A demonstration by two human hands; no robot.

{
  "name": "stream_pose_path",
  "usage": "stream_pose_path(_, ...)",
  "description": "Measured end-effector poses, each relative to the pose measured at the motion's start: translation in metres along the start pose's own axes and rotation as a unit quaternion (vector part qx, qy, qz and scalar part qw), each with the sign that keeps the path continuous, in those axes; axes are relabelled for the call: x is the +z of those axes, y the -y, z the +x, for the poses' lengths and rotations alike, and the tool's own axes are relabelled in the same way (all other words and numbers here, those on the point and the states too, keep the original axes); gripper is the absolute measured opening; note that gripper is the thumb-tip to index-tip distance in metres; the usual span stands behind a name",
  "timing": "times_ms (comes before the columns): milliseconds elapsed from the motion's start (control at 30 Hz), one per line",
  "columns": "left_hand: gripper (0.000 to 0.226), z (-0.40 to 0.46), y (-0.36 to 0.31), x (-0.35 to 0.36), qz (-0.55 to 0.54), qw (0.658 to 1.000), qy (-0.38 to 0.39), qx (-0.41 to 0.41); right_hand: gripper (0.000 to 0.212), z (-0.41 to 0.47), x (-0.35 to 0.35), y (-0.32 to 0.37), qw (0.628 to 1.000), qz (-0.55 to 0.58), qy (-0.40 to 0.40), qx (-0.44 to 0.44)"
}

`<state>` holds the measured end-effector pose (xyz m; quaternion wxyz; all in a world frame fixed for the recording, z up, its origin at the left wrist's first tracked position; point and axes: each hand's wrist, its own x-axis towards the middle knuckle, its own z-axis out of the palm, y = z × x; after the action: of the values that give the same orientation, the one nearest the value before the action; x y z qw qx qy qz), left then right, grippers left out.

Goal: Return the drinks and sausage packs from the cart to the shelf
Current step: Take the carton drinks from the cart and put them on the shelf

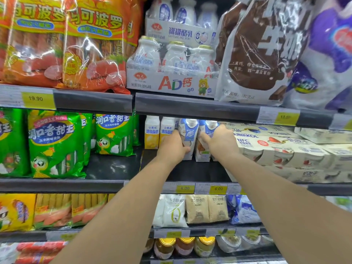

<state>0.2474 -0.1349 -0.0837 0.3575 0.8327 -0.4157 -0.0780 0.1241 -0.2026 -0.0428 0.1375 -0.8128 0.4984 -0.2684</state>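
Both arms reach into the middle shelf, a dark flat board. The left hand wraps its fingers round a blue-and-white drink carton, a tall box with a sloped top, standing on the shelf. At its 3 o'clock stands a second carton of the same kind (touching the first), and the right hand curls round its right side. At 9 o'clock stand two yellow-and-white cartons. Farther at 9 o'clock hang glossy green sausage packs, crinkled plastic. At 3 o'clock lie stacked white cardboard yoghurt trays.
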Motion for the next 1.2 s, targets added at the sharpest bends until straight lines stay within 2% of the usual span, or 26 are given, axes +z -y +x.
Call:
stream_pose_path(167, 0.059, -0.013, 0.002, -0.009, 0.022, 1.0, 0.008, 0.014, 0.058, -0.013, -0.01, 0.001, 0.998, -0.056, 0.02, -0.013)
stream_pose_path(233, 0.049, -0.022, 0.001, -0.018, 0.07, 0.997, 0.016, 0.03, 0.052, -0.019, -0.015, 0.0, 0.998, -0.053, 0.04, -0.024)
stream_pose_path(333, 0.038, -0.038, -0.006, -0.036, 0.152, 0.985, 0.061, 0.057, 0.054, -0.035, -0.024, -0.009, 0.996, -0.052, 0.056, -0.046)
stream_pose_path(500, 0.051, -0.079, -0.04, -0.059, 0.264, 0.936, 0.19, 0.137, 0.045, -0.078, -0.057, -0.042, 0.989, -0.065, 0.077, -0.109)
stream_pose_path(667, 0.052, -0.131, -0.118, -0.025, 0.313, 0.89, 0.235, 0.234, 0.045, -0.12, -0.11, -0.103, 0.979, -0.137, 0.086, -0.126)
stream_pose_path(833, 0.049, -0.187, -0.215, 0.067, 0.301, 0.85, 0.259, 0.345, 0.047, -0.164, -0.187, -0.229, 0.978, -0.18, 0.094, -0.04)
stream_pose_path(967, 0.057, -0.243, -0.297, 0.157, 0.301, 0.821, 0.288, 0.389, 0.045, -0.22, -0.255, -0.347, 0.977, -0.19, 0.076, 0.056)
stream_pose_path(1200, 0.056, -0.364, -0.424, 0.293, 0.278, 0.76, 0.327, 0.488, 0.044, -0.339, -0.356, -0.512, 0.944, -0.249, 0.054, 0.21)
